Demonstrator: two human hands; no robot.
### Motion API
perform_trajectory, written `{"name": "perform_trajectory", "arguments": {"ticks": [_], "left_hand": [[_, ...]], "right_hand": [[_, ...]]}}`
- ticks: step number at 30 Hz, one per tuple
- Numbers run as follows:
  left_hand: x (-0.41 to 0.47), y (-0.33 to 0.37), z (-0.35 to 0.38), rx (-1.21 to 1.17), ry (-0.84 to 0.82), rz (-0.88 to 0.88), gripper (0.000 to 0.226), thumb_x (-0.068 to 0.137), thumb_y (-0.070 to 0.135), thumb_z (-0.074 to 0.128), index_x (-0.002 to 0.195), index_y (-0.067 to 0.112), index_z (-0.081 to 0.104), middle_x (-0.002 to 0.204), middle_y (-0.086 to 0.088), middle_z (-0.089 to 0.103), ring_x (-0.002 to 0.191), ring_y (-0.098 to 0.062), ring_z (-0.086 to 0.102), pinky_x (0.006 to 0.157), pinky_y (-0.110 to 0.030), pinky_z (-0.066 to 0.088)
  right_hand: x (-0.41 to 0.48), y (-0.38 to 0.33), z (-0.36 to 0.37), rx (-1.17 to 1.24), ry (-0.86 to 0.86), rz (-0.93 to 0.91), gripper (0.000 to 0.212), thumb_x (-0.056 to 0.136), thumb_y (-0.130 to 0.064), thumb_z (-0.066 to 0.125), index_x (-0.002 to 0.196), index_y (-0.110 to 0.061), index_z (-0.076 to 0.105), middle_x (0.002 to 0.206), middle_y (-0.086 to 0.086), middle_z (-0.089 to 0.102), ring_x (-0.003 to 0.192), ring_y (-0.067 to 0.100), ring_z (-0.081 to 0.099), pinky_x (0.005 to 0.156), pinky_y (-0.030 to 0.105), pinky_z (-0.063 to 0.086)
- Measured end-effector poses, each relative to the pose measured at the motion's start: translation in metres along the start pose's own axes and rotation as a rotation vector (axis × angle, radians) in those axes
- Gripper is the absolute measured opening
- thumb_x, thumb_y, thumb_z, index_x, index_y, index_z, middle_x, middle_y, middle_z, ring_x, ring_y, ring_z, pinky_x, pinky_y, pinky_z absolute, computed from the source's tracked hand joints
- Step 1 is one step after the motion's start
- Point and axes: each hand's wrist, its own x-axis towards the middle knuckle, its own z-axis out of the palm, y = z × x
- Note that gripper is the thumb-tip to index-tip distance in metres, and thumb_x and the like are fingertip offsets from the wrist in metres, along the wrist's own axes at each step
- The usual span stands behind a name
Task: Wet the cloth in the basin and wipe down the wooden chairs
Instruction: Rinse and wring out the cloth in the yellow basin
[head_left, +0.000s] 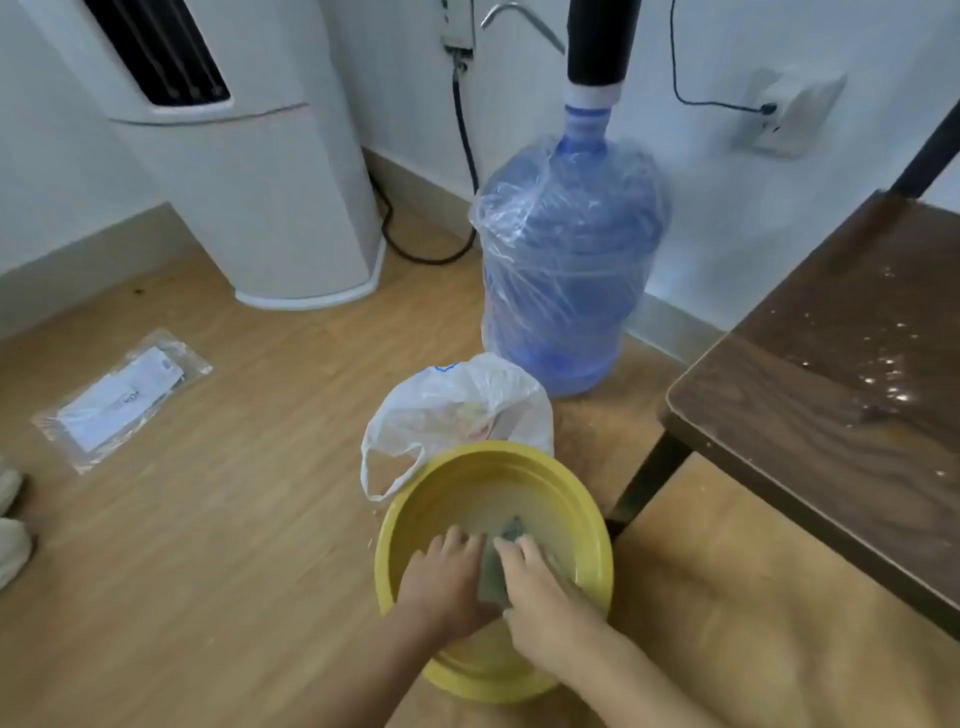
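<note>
Wooden floor (249, 519), yellow basin (410, 525): left hand (447, 582) and right hand (540, 597) press flat on the cloth (511, 530); soaked, it looks limp and heavy, best gathered by its middle.

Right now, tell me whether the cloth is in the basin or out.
In. The cloth lies inside the yellow basin, under both hands.

no readable text, packet (122, 400) print blurred (bag (457, 405) mark too)
</note>
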Motion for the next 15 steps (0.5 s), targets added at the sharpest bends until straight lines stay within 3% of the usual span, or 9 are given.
{"name": "perform_trajectory", "arguments": {"ticks": [2,5,8,11,13,15], "left_hand": [[0.016,-0.002,0.012,0.013,-0.075,-0.024,0.093,0.076,0.061,0.071,0.152,0.028,0.031,0.140,-0.006,0.044,0.127,-0.030,0.051,0.097,-0.044,0.050],[0.042,-0.005,0.030,0.004,-0.145,-0.034,0.080,0.075,0.053,0.075,0.141,0.026,0.040,0.129,-0.005,0.048,0.111,-0.029,0.062,0.085,-0.043,0.056],[0.055,-0.008,0.043,0.009,-0.133,-0.002,0.068,0.079,0.042,0.070,0.140,0.026,0.046,0.125,-0.005,0.052,0.100,-0.029,0.064,0.082,-0.043,0.057],[0.065,-0.004,0.053,-0.198,-0.056,0.011,0.042,0.084,0.024,0.054,0.124,0.027,0.064,0.109,-0.003,0.068,0.087,-0.023,0.065,0.078,-0.039,0.057],[0.069,0.000,0.056,-0.309,-0.041,0.012,0.036,0.080,0.016,0.050,0.105,0.027,0.074,0.099,-0.001,0.077,0.089,-0.023,0.069,0.079,-0.035,0.057],[0.073,0.004,0.057,-0.480,0.008,-0.012,0.024,0.078,0.014,0.054,0.083,0.029,0.072,0.090,0.000,0.079,0.087,-0.019,0.072,0.078,-0.032,0.057]], "right_hand": [[0.026,0.010,0.010,0.001,-0.060,0.032,0.087,0.096,-0.016,0.065,0.161,-0.024,0.007,0.168,0.005,0.009,0.153,0.028,0.020,0.116,0.043,0.035],[0.058,0.025,0.022,-0.041,-0.158,0.055,0.095,0.088,-0.022,0.075,0.159,-0.023,0.011,0.167,0.008,0.012,0.151,0.032,0.023,0.115,0.047,0.038],[0.075,0.035,0.043,-0.166,-0.100,0.044,0.086,0.087,-0.011,0.071,0.156,-0.017,0.020,0.163,0.011,0.015,0.148,0.034,0.025,0.112,0.046,0.042],[0.085,0.039,0.054,-0.197,0.033,0.149,0.097,0.083,0.003,0.072,0.159,-0.015,0.014,0.162,0.013,0.013,0.142,0.038,0.034,0.108,0.045,0.046],[0.086,0.041,0.057,-0.175,0.083,0.231,0.086,0.084,0.001,0.074,0.154,-0.012,0.026,0.161,0.020,0.016,0.140,0.040,0.038,0.109,0.044,0.045],[0.086,0.043,0.055,-0.133,0.157,0.293,0.062,0.087,0.000,0.070,0.142,-0.010,0.043,0.154,0.021,0.026,0.133,0.038,0.044,0.103,0.040,0.048]]}}
